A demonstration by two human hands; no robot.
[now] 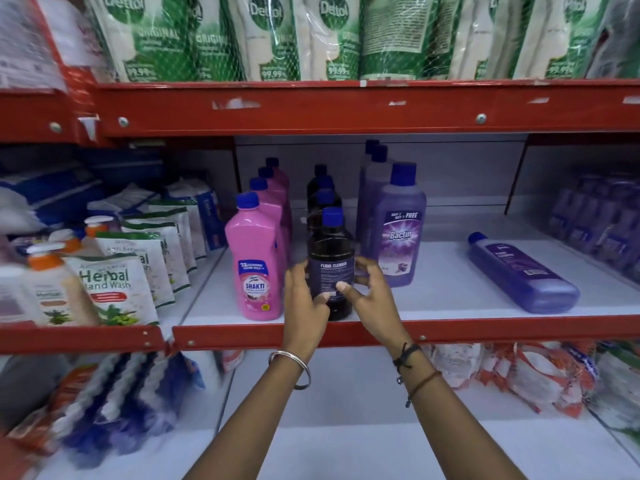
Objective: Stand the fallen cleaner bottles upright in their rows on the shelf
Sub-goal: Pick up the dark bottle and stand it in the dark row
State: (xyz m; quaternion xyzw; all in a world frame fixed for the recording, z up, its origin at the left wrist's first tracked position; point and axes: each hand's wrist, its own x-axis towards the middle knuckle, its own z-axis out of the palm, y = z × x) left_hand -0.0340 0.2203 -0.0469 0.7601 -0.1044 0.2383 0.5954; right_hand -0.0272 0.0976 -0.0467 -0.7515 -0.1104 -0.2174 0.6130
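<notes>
Hands close on a dark floor-cleaner bottle (331, 268) standing upright at the front edge of the middle shelf (450, 299) — the left hand (304, 299) curled round its left side, the right hand (367, 292) half-closed on its right, thumb pressed to the label. It heads a row of dark bottles running toward the back of the shelf, between a row of pink bottles (258, 265) and a row of purple bottles (398, 233), all upright. One blue-purple bottle (523, 273) lies on its side well to the right, cap pointing toward the back of the shelf — apparently the job left to do. Full and rigid, it will likely feel weighty, its smooth plastic somewhat slippery; a grip round the body near the shoulder, the other hand steadying the base, should tip it up safely.
</notes>
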